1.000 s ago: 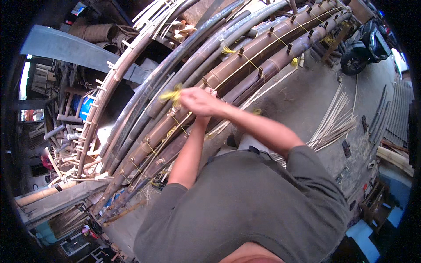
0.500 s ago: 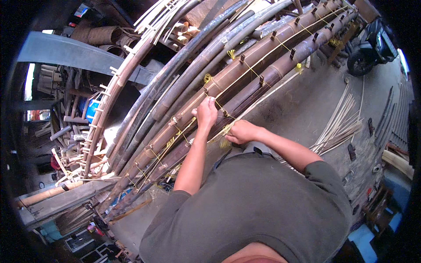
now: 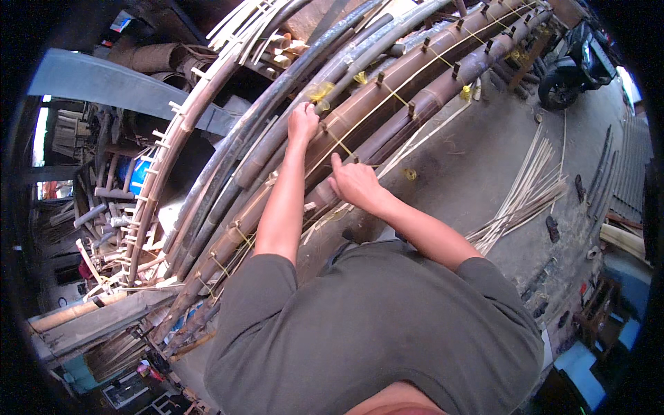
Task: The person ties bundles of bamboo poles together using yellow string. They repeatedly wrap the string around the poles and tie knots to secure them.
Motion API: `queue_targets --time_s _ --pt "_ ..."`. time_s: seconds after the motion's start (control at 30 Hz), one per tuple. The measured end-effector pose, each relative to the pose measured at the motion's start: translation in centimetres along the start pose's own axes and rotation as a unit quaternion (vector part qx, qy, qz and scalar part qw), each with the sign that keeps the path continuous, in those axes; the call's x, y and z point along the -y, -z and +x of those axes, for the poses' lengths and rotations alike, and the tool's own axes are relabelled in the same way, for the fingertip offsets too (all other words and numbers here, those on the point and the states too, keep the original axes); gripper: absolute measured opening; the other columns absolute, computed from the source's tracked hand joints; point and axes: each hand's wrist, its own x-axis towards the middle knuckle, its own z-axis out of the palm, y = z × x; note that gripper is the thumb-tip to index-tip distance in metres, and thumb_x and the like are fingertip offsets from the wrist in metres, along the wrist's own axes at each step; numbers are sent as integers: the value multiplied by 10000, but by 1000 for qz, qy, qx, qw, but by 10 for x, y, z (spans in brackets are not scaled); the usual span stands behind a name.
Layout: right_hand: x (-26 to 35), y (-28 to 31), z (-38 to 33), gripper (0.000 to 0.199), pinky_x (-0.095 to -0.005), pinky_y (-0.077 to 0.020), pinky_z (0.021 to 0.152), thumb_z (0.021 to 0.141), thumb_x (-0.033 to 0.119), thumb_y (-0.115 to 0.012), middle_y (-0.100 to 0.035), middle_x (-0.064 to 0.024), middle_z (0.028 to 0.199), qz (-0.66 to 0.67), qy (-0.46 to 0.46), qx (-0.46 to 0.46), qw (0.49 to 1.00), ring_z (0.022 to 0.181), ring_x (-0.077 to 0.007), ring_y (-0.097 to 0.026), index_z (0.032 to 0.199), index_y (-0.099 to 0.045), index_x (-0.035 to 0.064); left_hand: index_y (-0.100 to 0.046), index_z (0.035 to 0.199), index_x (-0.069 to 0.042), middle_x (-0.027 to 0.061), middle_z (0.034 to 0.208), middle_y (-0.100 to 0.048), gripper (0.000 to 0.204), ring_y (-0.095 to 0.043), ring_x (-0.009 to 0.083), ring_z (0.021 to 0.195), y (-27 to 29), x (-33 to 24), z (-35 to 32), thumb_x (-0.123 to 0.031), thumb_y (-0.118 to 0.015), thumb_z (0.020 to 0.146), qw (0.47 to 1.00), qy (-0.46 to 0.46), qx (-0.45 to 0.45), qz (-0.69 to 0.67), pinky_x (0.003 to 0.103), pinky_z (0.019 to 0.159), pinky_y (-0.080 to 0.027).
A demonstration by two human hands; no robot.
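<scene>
Two long brown bamboo poles (image 3: pixel 277 181) run diagonally, lashed together with yellow cord (image 3: pixel 344 146) and set with short dark pegs (image 3: pixel 411 109). My left hand (image 3: pixel 303 124) is closed at the upper pole's far side, on yellow cord. A motion-blurred yellow cord bundle (image 3: pixel 319 93) is just beyond its fingers. My right hand (image 3: pixel 356 184) is over the lower pole, index finger stretched toward the lashing and thumb apart; its other fingers curl in and I see nothing held. To its right, a small yellow coil (image 3: pixel 410 174) shows against the floor.
A curved pole with pale pegs (image 3: pixel 164 155) and dark curved poles (image 3: pixel 238 142) lie to the left. Pale strips (image 3: pixel 519 197) are heaped on the floor at right. A motorcycle wheel (image 3: pixel 557 90) stands at the far right, near dark rods (image 3: pixel 603 166).
My left hand has moved left and up, with the cord bundle beyond it. The right hand has let go of a yellow bundle and extended its index finger. The view has shifted slightly.
</scene>
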Motion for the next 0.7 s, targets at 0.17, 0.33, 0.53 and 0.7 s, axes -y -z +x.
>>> queue_targets --time_s 0.17,0.33,0.53,0.7 --pt "33 -15 -8 206 -381 -523 598 905 225 -585 -664 -132 699 271 105 -54 955 638 -288 -661 942 -660 37 -541 1261 -10 198 967 -691 387 -676 272 938 105 10 -78 -247 -470 963 993 -11 -24 -117 383 835 -497" --pt "86 -9 -66 421 -315 -500 832 980 352 -518 -667 -84 991 407 169 375 815 921 -124 -622 1259 -566 40 -548 1241 -26 235 1090 -646 361 -625 363 1030 146 102 -189 -209 -491 934 999 -4 16 37 439 892 -459" --pt "104 -94 -79 212 -288 -454 767 967 273 -485 -611 -7 912 830 -317 -73 454 848 -129 -549 1044 -590 106 -602 1057 -142 106 963 -688 268 -613 293 966 114 84 -220 -303 -639 846 994 -23 22 105 455 797 -301" --pt "179 -86 -1 272 -334 -467 695 965 259 -459 -582 -63 834 623 -25 -197 756 761 -178 -553 799 -558 68 -622 1022 -110 112 933 -682 257 -608 275 979 68 133 -205 -288 -640 838 999 -15 -22 -29 481 820 -300"
